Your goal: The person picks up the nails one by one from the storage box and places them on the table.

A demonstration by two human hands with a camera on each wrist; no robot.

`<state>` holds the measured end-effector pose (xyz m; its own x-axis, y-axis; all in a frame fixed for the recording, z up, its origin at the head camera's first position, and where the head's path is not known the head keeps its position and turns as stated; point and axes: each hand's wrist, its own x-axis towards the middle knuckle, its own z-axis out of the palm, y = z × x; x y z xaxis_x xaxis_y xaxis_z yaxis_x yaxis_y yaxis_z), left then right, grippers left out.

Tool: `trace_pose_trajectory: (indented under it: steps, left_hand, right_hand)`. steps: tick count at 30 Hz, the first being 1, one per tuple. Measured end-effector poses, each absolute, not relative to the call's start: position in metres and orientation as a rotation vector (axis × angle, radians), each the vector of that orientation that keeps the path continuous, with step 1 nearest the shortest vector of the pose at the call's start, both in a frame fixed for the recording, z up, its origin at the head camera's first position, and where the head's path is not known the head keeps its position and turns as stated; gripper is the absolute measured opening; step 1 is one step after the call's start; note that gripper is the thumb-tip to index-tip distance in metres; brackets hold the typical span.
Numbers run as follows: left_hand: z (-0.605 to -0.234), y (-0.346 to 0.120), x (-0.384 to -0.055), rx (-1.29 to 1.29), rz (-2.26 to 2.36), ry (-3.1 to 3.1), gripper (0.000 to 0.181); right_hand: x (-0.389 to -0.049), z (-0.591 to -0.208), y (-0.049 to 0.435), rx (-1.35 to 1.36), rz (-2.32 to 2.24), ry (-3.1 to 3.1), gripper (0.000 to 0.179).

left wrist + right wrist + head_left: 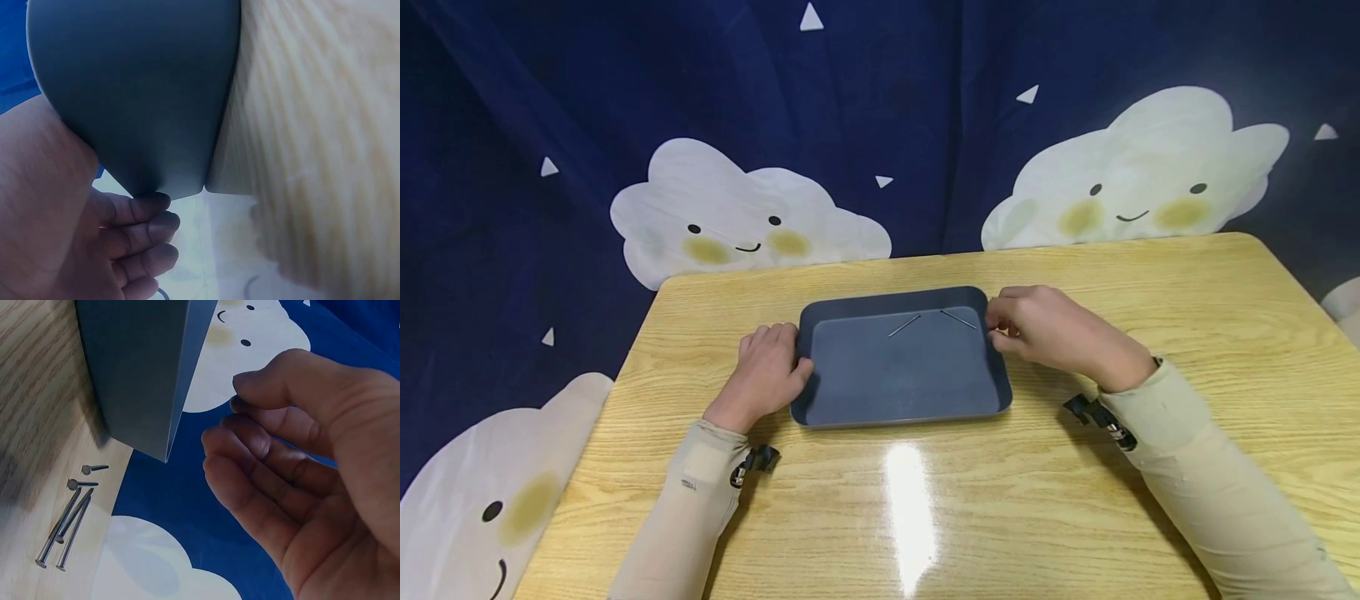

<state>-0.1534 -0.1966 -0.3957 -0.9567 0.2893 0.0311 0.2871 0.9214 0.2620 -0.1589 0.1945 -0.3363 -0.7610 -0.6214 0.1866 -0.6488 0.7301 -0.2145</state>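
Note:
A shallow dark grey tray point(895, 367) lies on the table with two thin nails, a left nail point(904, 326) and a right nail point(958, 319), near its far right part. My left hand point(767, 371) grips the tray's left end, thumb over the rim and fingers outside. In the left wrist view, curled fingertips point(164, 228) show beside the tray wall. At the right rim is my right hand point(1048, 329), its fingers loosely bent and nothing visible between them. Several loose nails point(74, 519) lie on the table by the tray in the right wrist view; the right hand hides them in the head view.
The wooden table point(1000, 517) carries a bright glare in front of the tray. A dark blue curtain point(910, 92) with smiling clouds hangs behind and to the left of it. Small black wrist cameras sit under both sleeves.

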Motion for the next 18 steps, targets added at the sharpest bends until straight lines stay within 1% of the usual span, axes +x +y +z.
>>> trace_pose_trajectory:
  steps: [8, 18]
  left_hand:
    - [-0.396, -0.196, -0.155, 0.466, 0.404, 3.078, 0.030]
    - [-0.397, -0.198, -0.154, 0.466, 0.403, 3.079, 0.031]
  right_hand:
    - [-0.159, -0.338, 0.194, 1.044, 0.411, -2.834, 0.009]
    - [-0.152, -0.338, 0.184, 1.144, 0.385, -2.773, 0.012]
